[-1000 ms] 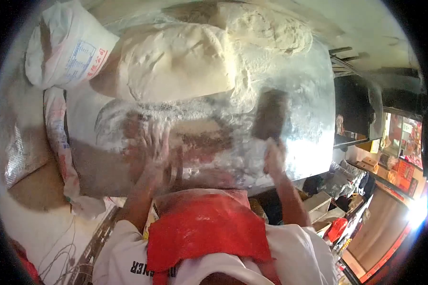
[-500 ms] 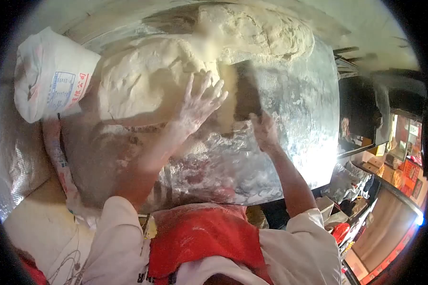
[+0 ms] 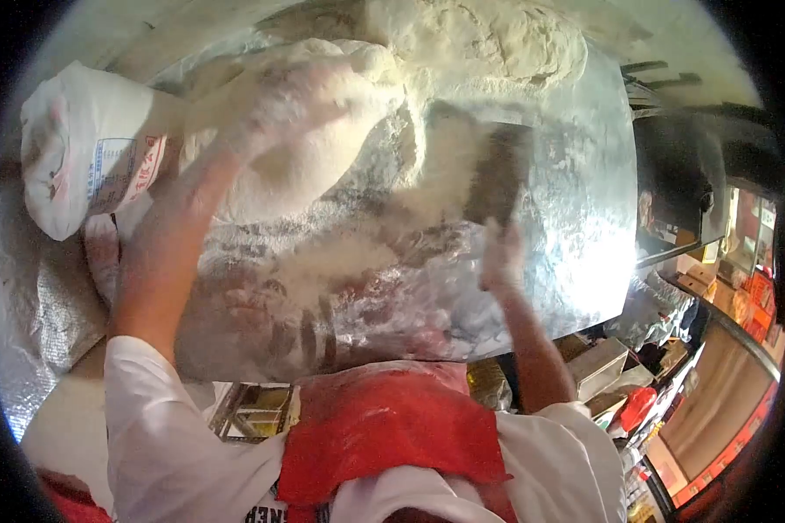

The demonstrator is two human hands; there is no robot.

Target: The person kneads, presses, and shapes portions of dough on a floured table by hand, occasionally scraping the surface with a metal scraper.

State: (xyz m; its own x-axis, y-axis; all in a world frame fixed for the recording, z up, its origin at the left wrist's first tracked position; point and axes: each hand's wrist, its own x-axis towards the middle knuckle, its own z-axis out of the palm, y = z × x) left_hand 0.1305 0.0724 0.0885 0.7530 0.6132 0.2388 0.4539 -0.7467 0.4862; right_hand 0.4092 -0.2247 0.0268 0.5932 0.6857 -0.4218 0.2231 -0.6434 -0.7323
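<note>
A floury mass of dough (image 3: 296, 179) lies on the left of the metal worktop, and my left hand (image 3: 301, 109) is over its upper part. Motion smears the fingers of that hand. My right hand (image 3: 501, 257) is closed round the lower end of a wide-bladed cutter (image 3: 494, 174), whose dark rectangular blade is blurred. The blade is at the middle right, apart from the left dough. A second, longer piece of dough (image 3: 488, 44) lies along the back. Between the left dough and the blade, a pale floury blur hides part of the worktop.
Loose flour covers much of the metal worktop (image 3: 576, 174). A white printed sack (image 3: 96, 148) stands at the left edge, close to my left forearm. Boxes (image 3: 602, 370) and other goods are stacked beyond the right front corner.
My left hand has moved left and up over the dough. The left dough's right part has drawn back, baring metal. My right hand and the cutter have shifted right.
</note>
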